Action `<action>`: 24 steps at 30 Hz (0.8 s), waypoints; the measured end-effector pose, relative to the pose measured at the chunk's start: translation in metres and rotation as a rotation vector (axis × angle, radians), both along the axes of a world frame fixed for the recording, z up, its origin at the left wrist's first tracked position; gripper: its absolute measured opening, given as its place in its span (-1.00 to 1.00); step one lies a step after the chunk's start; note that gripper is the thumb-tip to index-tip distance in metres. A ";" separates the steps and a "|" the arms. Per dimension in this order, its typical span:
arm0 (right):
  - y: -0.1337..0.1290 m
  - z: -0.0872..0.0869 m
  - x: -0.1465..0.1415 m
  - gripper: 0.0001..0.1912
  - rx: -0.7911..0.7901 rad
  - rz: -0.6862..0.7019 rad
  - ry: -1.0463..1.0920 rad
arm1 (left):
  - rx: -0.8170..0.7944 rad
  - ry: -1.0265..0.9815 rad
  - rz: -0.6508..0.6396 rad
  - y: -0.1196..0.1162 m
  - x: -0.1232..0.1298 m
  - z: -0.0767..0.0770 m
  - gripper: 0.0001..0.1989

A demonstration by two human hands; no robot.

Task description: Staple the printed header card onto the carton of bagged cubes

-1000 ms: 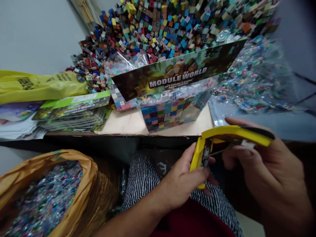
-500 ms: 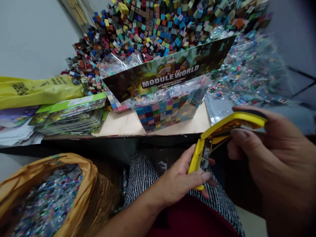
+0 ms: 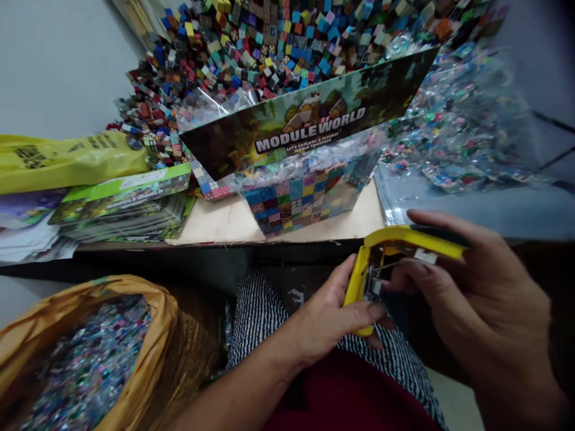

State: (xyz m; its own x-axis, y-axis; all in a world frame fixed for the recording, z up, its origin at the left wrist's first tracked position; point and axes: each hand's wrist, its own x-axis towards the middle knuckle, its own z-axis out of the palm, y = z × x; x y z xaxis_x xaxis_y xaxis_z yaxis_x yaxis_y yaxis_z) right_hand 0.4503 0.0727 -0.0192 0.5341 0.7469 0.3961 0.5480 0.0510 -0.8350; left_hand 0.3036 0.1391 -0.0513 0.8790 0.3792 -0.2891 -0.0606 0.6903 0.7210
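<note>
A yellow stapler [image 3: 395, 236] is spread wide at its hinge above my lap, its metal inside showing. My left hand [image 3: 330, 317] is closed around one half of it, thumb across the metal. My right hand [image 3: 471, 299] grips the other half, with the thumb and fingers by the metal parts underneath. Beyond the hands, on the table, stands a clear bag of colourful cubes [image 3: 309, 200] packed in rows. A printed "MODULE WORLD" card [image 3: 309, 123] covers its top at a slant.
Loose cubes [image 3: 269, 48] are heaped at the back. Small filled plastic bags [image 3: 458, 126] lie at right, above flat clear bags [image 3: 449, 206]. Folded cards [image 3: 121, 206] are stacked at left, near a yellow bag [image 3: 72, 158]. An orange sack [image 3: 162, 311] of small packets stands lower left.
My right hand has moved slightly down and left with its half of the stapler. Its thumb and fingers are now nearer the hinge. My left hand has barely moved.
</note>
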 end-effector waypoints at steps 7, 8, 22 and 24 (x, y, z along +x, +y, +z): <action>0.006 0.000 0.009 -0.62 -0.044 -0.014 -0.005 | 0.127 0.038 -0.025 0.002 -0.005 -0.009 -0.19; 0.005 -0.001 0.009 -0.62 -0.037 0.019 0.017 | 0.130 0.034 -0.061 0.004 -0.005 -0.009 -0.26; -0.018 -0.020 0.013 -0.64 -0.023 0.163 0.369 | 0.093 0.016 -0.155 0.007 -0.011 -0.010 -0.10; -0.024 -0.029 0.010 -0.82 -0.076 0.118 0.434 | 0.129 0.029 -0.128 0.006 -0.010 -0.009 -0.12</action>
State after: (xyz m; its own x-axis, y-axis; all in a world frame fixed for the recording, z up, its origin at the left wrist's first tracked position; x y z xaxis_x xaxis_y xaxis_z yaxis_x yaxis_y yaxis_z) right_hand 0.4607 0.0486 -0.0477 0.5481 0.8308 0.0965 0.1409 0.0221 -0.9898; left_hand 0.2932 0.1451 -0.0601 0.9144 0.3008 -0.2711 0.0435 0.5926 0.8043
